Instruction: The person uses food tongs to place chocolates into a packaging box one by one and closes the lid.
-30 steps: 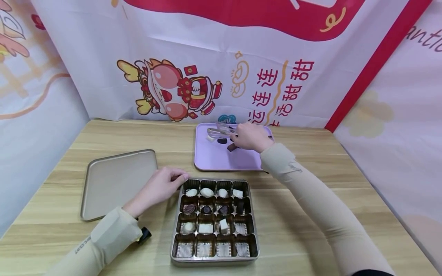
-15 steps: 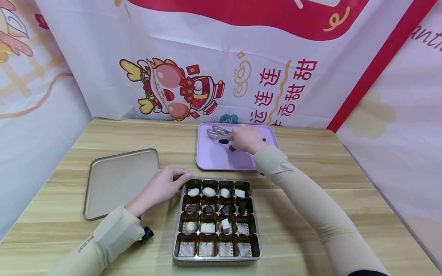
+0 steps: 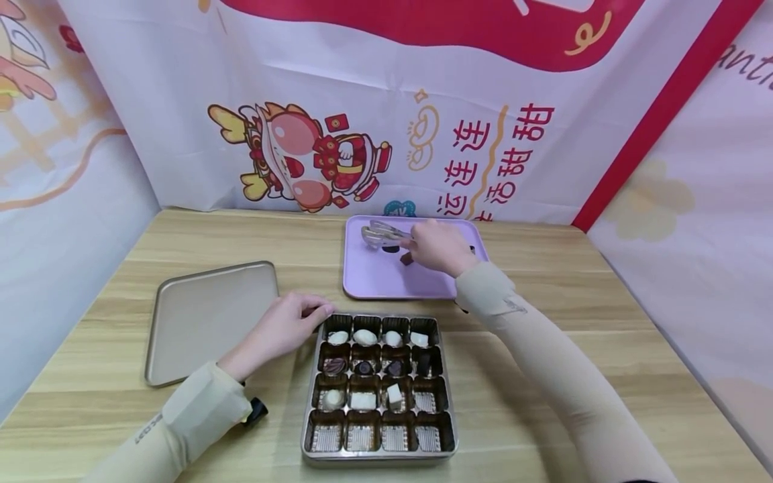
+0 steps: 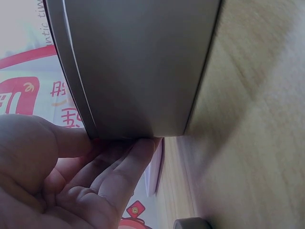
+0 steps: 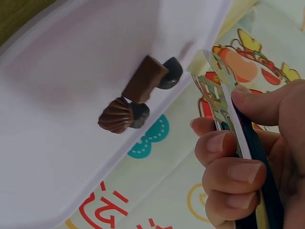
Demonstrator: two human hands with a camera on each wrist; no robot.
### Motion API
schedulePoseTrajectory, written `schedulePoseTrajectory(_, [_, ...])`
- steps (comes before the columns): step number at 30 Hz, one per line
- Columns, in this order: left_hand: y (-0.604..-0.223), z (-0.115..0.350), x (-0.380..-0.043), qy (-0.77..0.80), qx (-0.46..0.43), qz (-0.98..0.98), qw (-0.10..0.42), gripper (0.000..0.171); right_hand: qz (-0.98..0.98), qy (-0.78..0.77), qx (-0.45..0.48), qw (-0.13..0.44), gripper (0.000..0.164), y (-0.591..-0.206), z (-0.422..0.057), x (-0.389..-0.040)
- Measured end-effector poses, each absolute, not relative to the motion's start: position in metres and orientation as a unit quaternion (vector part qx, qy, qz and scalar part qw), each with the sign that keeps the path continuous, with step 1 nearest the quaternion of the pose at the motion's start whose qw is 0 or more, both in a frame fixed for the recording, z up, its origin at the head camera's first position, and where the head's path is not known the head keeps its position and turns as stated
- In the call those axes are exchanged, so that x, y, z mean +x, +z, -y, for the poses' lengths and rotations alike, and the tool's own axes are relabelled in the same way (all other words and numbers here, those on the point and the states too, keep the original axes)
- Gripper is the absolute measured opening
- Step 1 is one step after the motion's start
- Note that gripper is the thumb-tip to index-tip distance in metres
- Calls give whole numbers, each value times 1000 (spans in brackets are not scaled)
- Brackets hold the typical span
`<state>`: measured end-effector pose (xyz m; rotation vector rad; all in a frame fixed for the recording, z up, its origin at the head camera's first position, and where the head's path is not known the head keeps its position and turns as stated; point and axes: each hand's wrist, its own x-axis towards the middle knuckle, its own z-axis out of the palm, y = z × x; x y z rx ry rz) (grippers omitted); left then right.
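Note:
My right hand (image 3: 439,247) grips metal tongs (image 5: 228,98) above the lilac tray (image 3: 377,285). At the tongs' tips in the right wrist view sits a small cream-coloured piece (image 5: 197,63). Beside it on the tray lie a brown chocolate bar (image 5: 145,80), a shell-shaped chocolate (image 5: 116,116) and two dark chocolates, partly hidden. My left hand (image 3: 284,330) holds the far left corner of a metal chocolate box (image 3: 379,456), thumb and fingers against it. White and dark chocolates sit in its upper compartments; the front row and the third row's right compartment show bare bottoms.
A flat metal lid (image 3: 208,325) lies on the wooden table (image 3: 531,282), left of the box. Behind the lilac tray hangs a printed cloth (image 3: 362,80), close to its far edge. Cloth walls stand on both sides.
The tongs' tips have drawn closer together over the cream-coloured piece at the tray's left. My right hand went left, then slightly back right. My left hand keeps hold of the box corner.

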<state>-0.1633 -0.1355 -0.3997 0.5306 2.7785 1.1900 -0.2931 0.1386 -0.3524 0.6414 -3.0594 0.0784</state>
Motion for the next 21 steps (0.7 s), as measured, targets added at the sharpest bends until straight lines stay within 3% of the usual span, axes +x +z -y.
schedulePoseTrajectory(11, [-401, 136, -163, 388, 171, -905, 36, 26, 954, -16, 279, 108, 26, -348, -150, -264])
schedulePoseTrajectory(15, [-400, 136, -162, 388, 170, -905, 38, 26, 948, -29, 293, 121, 34, -345, -153, -253])
schedulePoseTrajectory(21, [-398, 135, -162, 389, 166, -905, 38, 25, 943, -21, 304, 132, 31, -333, -163, -234])
